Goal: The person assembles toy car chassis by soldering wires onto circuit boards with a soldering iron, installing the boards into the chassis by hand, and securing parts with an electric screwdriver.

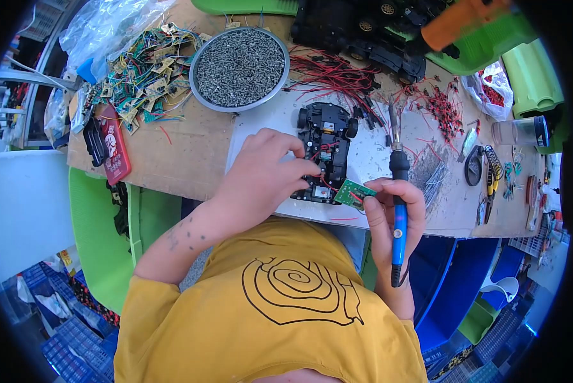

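Note:
A black toy car chassis lies on a white sheet in front of me, with red wires inside. My left hand reaches over its left side, thumb and fingers bent around a thin red wire near the lower part of the chassis. Beside the chassis's lower right corner, a small green circuit board is pinched by my right hand. That same hand also holds a blue soldering iron upright, its metal tip pointing away from me.
A bowl of small metal screws stands behind, beside piled wired circuit boards. Red wires and black car bodies lie farther back. Pliers, a clear jar and a red box rest on the table.

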Tool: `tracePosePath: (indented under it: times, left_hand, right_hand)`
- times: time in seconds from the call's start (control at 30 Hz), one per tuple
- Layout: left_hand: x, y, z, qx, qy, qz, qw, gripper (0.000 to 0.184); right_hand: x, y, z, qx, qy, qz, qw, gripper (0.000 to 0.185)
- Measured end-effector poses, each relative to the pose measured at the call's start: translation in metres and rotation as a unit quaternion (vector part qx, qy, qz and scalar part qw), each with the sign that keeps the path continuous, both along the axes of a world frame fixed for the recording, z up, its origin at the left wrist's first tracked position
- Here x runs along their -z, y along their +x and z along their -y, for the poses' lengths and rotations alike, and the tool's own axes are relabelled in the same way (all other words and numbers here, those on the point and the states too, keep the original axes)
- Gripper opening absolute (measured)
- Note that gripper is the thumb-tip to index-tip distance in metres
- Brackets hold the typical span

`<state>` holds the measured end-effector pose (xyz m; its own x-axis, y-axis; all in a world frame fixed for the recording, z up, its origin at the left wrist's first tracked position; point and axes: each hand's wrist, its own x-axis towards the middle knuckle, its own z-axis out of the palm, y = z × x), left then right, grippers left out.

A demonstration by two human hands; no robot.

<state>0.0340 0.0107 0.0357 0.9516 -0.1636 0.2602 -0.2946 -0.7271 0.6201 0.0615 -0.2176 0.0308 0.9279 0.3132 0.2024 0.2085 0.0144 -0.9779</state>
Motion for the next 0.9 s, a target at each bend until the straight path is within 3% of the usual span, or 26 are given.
tracePosePath:
  times: [0.17,0.33,0.6,0.9]
  left_hand:
    - [0.018,0.006,0.01,0.061,-0.069,0.047,0.995,0.017]
    - [0.025,0.006,0.021,0.065,-0.117,0.038,0.99,0.016]
    - [0.018,0.005,0.028,-0.024,-0.154,-0.085,0.984,0.009]
    - [0.017,0.013,0.025,-0.012,-0.21,-0.182,0.961,0.012]
  right_hand:
    - [0.013,-0.007,0.003,0.005,-0.048,0.007,0.999,0.027]
    - [0.016,-0.008,0.002,0.087,-0.007,-0.049,0.995,0.031]
    - [0.019,-0.002,-0.003,0.07,-0.057,-0.034,0.995,0.028]
    - [0.011,0.005,-0.005,0.049,-0.084,0.053,0.994,0.024]
